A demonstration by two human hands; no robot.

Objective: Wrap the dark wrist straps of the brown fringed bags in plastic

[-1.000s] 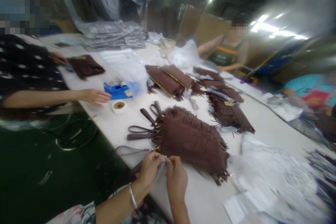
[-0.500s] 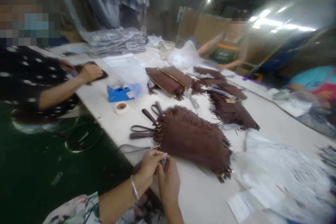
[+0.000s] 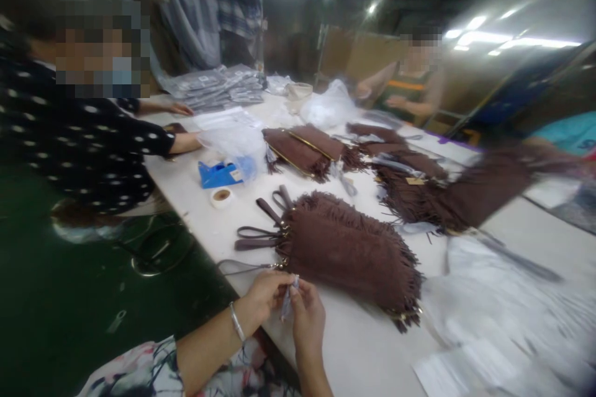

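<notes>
Near the front edge of the table, my left hand (image 3: pixel 264 293) and my right hand (image 3: pixel 308 317) meet, fingers pinched. Between them is a small greyish strip in clear plastic (image 3: pixel 287 303); its exact kind is too small to tell. Just beyond my fingers lies a stack of brown fringed clutch bags (image 3: pixel 342 254). Several wrist straps (image 3: pixel 256 243) stick out from the stack's left end on gold clasps. One strap lies close to my left hand. A silver bangle (image 3: pixel 236 321) circles my left wrist.
A blue tape dispenser (image 3: pixel 218 175) and a tape roll (image 3: pixel 221 197) sit left of the stack. More fringed bags (image 3: pixel 302 149) lie behind. White plastic bags (image 3: pixel 507 304) cover the right. Co-workers stand at the left (image 3: pixel 84 136) and far side (image 3: pixel 405 90).
At the right, a co-worker's arm now holds a brown fringed bag over the table. The left co-worker's hands have moved to the plastic bags. My hands still pinch the small strip, now showing more.
</notes>
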